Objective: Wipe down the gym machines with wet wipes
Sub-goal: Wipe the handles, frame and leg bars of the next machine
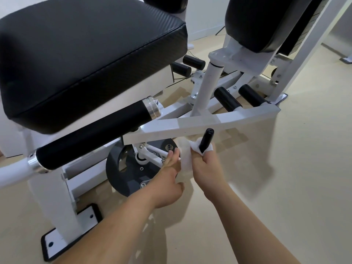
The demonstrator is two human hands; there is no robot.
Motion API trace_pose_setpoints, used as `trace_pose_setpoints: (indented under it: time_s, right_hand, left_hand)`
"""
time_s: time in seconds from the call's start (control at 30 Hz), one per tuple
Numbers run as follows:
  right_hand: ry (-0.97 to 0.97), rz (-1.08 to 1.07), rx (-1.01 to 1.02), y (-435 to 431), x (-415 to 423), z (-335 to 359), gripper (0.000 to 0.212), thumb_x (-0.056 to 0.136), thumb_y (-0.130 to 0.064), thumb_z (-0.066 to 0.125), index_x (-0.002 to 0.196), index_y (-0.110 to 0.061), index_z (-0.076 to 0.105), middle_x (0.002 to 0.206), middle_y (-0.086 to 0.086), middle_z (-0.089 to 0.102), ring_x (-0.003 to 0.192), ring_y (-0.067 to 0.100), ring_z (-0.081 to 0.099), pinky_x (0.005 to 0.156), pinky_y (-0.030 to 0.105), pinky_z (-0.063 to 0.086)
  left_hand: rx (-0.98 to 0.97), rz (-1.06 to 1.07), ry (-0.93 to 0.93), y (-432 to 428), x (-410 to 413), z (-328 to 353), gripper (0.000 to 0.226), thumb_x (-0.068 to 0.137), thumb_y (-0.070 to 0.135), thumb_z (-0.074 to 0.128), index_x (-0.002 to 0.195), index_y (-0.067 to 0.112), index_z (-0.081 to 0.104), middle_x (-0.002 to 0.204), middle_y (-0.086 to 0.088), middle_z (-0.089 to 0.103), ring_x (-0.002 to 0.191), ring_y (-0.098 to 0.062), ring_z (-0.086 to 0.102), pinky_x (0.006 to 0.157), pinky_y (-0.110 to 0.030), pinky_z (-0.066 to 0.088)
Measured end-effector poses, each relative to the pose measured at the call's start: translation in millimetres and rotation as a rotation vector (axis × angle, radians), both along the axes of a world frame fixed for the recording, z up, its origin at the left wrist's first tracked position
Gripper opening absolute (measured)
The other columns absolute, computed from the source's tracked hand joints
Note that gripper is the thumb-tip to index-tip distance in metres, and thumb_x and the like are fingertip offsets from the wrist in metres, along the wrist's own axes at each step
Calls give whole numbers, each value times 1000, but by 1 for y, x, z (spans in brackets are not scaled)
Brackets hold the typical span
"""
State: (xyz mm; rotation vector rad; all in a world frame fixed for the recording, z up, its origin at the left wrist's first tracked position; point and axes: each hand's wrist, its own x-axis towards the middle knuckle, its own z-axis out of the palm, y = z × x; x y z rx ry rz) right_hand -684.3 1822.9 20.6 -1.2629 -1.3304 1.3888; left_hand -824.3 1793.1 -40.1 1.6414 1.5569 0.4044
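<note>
Wipe-down of lever grip (206,139) | right hand (207,168) is curling wet wipe (185,162) round its base, under white beam (209,121) | left hand (167,180) is lying straight-fingered beside the tail | advice: be twisting while sliding tipward

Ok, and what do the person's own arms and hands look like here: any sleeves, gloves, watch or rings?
Both are bare. The left hand and right hand wear no gloves, and no rings show on the visible fingers. The left forearm and right forearm are uncovered to the frame's bottom edge: no sleeve, watch or wristband in view.
</note>
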Motion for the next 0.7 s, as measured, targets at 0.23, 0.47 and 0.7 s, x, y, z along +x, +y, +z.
trace_pose_setpoints:
  time_s: [0.23,0.47,0.7]
  right_hand:
    - [-67,-114,361,14,-1,33,16,111,-21,41,102,-13,52,100,1,49,84,13,50,76,21,44]
    - [-53,-129,368,14,-6,6,26,108,-13,45,83,-19,50,77,-5,51,68,10,47,64,26,42]
    - [-5,32,-9,-2,-4,-14,30,108,-7,42,79,-12,50,56,-19,52,55,-1,51,56,10,42]
  left_hand:
    - [14,-52,184,5,4,1,85,99,18,55,164,30,3,166,12,-27,151,-11,-31,122,-27,-7]
    - [8,-3,120,0,5,-4,88,96,18,58,164,33,4,165,18,-31,149,-4,-33,129,-38,2]
    - [-24,42,59,-2,6,-1,93,96,14,56,165,30,-6,158,29,-33,145,4,-36,127,-30,-1]
